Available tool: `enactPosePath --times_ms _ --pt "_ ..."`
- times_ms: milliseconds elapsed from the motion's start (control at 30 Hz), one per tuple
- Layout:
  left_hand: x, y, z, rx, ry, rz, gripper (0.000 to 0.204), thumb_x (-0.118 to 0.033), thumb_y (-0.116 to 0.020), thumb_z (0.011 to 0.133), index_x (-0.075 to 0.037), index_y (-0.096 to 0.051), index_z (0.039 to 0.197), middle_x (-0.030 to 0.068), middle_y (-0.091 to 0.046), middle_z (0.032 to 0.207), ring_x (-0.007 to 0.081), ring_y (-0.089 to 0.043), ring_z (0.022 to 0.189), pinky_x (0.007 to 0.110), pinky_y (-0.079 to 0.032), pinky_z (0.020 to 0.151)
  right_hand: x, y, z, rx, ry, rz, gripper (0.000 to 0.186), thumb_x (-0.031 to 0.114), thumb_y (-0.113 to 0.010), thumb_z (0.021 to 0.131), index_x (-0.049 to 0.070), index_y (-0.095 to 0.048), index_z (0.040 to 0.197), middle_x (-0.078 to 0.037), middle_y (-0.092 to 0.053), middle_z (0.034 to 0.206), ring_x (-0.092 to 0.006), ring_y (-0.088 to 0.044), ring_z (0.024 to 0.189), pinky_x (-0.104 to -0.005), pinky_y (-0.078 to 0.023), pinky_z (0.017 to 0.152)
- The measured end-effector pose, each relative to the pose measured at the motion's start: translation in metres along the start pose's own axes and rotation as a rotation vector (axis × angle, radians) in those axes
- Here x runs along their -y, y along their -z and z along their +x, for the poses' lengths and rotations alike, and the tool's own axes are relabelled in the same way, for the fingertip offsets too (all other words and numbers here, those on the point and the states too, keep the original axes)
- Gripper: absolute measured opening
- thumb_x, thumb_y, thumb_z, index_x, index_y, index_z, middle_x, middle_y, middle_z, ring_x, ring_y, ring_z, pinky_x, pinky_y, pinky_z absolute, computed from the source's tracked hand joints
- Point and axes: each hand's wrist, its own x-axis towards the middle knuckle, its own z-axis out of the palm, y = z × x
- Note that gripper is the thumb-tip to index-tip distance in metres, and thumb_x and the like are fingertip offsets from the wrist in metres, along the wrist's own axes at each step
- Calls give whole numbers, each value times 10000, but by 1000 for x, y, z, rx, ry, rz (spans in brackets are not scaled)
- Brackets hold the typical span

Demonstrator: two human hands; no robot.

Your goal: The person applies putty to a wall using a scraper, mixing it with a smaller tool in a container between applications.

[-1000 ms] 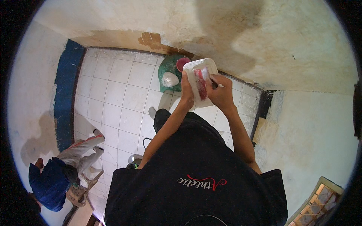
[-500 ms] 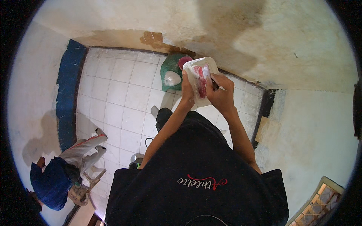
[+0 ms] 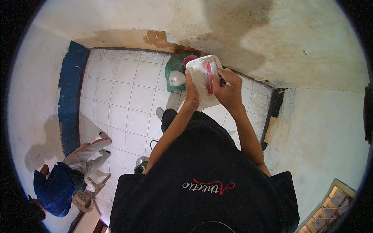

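Note:
Near the top middle, my left hand (image 3: 191, 91) has its fingers closed along the left side of a white plastic tray (image 3: 199, 98). A red, white-smeared object (image 3: 208, 79) lies inside it, its exact kind hard to make out. My right hand (image 3: 229, 87) is closed on a dark-handled tool (image 3: 222, 81) at the tray's right side, fingertips by the red object; the tool's end is hidden. Behind the tray, on the floor, are a green sack (image 3: 170, 66), a white plastic bag (image 3: 177, 78) and a pink-red bowl (image 3: 189, 59), partly covered by the tray.
Another person (image 3: 56, 186) is at lower left, beside a brown stool (image 3: 83, 200). A metal container (image 3: 140, 162) and a dark cable loop stand on the tiled floor (image 3: 120, 101) near my left forearm. Walls with peeling paint surround us; a grilled window (image 3: 326, 206) is at lower right.
My hands and the tray have shifted slightly upward, covering more of the pink-red bowl. My right fingers have moved a little on the tool.

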Motion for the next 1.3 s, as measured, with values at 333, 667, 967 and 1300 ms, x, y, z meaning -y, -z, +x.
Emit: enactPosePath --times_ms 333,667,967,1300 --pt "3 5 3 -14 40 -59 760 -653 -169 966 -81 -379 1422 138 -512 1325 281 -528 1200 403 -422 1029 -11 -12 -6 4 -7 106 56 51 -637 772 0 -630 751 -186 -608 684 -339 -590 597 -401 -461 579" --pt "8 15 12 67 -55 -73 655 -562 -186 978 -122 -338 1438 101 -438 1418 277 -435 1306 406 -352 1106 1 -7 -6 7 -71 153 98 -7 -669 783 -35 -688 876 -106 -620 674 -153 -540 550 -291 -443 527" --pt "-9 -6 -4 -4 -34 -41 715 -617 -188 987 -71 -430 1382 123 -554 1266 248 -560 1155 382 -443 1007 -5 -1 -3 -22 8 86 80 2 -665 798 -42 -685 863 -140 -651 708 -197 -592 597 -311 -470 572" --pt "1 3 2 18 -43 -62 678 -590 -173 988 -104 -385 1411 118 -510 1332 273 -523 1208 403 -426 1036 -5 8 -3 3 -10 125 94 14 -650 808 -25 -692 882 -133 -634 690 -192 -572 577 -298 -452 561"
